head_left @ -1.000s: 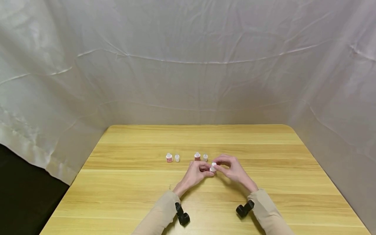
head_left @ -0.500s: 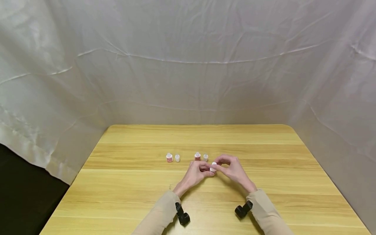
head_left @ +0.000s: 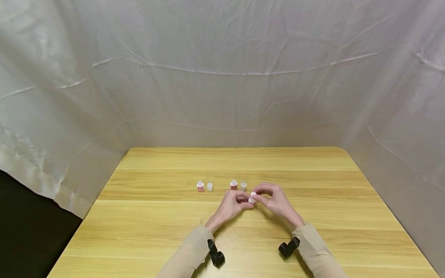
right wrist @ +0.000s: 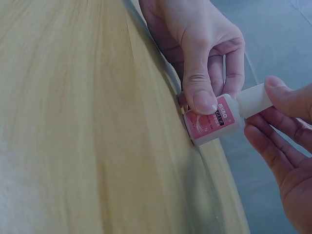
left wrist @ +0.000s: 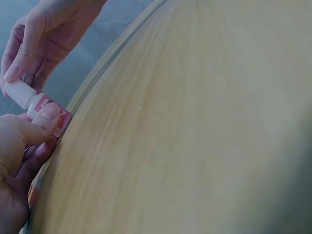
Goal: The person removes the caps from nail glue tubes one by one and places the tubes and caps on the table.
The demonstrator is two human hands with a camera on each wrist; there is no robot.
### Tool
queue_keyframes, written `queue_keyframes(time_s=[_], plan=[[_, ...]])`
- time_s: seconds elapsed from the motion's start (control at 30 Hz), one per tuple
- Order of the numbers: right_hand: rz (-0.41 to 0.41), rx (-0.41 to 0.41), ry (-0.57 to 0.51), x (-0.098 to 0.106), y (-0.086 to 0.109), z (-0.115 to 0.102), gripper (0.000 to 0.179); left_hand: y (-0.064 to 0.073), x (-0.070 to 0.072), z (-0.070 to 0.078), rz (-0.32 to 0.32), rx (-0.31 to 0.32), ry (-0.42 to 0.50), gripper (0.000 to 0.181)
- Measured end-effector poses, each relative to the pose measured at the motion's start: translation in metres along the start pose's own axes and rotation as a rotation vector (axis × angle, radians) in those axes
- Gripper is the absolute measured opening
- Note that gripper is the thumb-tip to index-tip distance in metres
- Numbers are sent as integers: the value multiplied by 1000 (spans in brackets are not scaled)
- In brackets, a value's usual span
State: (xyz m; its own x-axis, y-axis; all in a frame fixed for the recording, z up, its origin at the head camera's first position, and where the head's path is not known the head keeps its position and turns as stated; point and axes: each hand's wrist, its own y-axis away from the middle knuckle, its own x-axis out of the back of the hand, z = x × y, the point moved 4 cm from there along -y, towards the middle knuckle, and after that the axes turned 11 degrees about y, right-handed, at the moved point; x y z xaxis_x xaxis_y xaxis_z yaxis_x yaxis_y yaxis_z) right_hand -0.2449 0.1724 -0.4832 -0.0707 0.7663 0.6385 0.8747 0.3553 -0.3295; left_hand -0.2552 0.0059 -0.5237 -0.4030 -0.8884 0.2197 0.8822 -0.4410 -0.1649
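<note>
A small glue bottle (right wrist: 210,123) with a pink label stands on the table, and my left hand (head_left: 230,205) grips its body between thumb and fingers. My right hand (head_left: 276,199) pinches the white cap (right wrist: 254,101) on top of it. In the left wrist view the cap (left wrist: 19,93) sits at the bottle's neck; whether it is screwed tight I cannot tell. Just beyond my left hand stand another bottle (head_left: 234,185) with its cap off and a white cap (head_left: 243,186) beside it.
Farther left on the wooden table (head_left: 156,224) stand an uncapped bottle (head_left: 200,187) and its loose white cap (head_left: 210,187). Pale curtains (head_left: 222,96) hang behind the table and along its sides.
The right fingers have shifted slightly at the cap, and the cap's tilt has changed a little. The left hand and the other bottles stay in place.
</note>
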Motion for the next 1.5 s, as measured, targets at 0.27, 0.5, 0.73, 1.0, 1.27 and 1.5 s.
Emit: queue_keyframes(time_s=[0.27,0.5,0.73,1.0,1.27,1.5], plan=[[-21,1,-17,0,0,0,16,-1,0,2,-2,-25,-1,22],[21,-64,8,1,0,0,14,0,0,2,5,-17,12,21],[37,-16,23,1,1,-2,10,0,0,2,0,-10,17,23],[-10,23,-7,0,2,0,14,1,-1,1,9,-6,33,21],[-35,27,-32,0,2,0,17,1,0,2,13,-1,19,21],[-8,-4,-6,-1,2,1,24,0,0,1,12,-9,39,19]])
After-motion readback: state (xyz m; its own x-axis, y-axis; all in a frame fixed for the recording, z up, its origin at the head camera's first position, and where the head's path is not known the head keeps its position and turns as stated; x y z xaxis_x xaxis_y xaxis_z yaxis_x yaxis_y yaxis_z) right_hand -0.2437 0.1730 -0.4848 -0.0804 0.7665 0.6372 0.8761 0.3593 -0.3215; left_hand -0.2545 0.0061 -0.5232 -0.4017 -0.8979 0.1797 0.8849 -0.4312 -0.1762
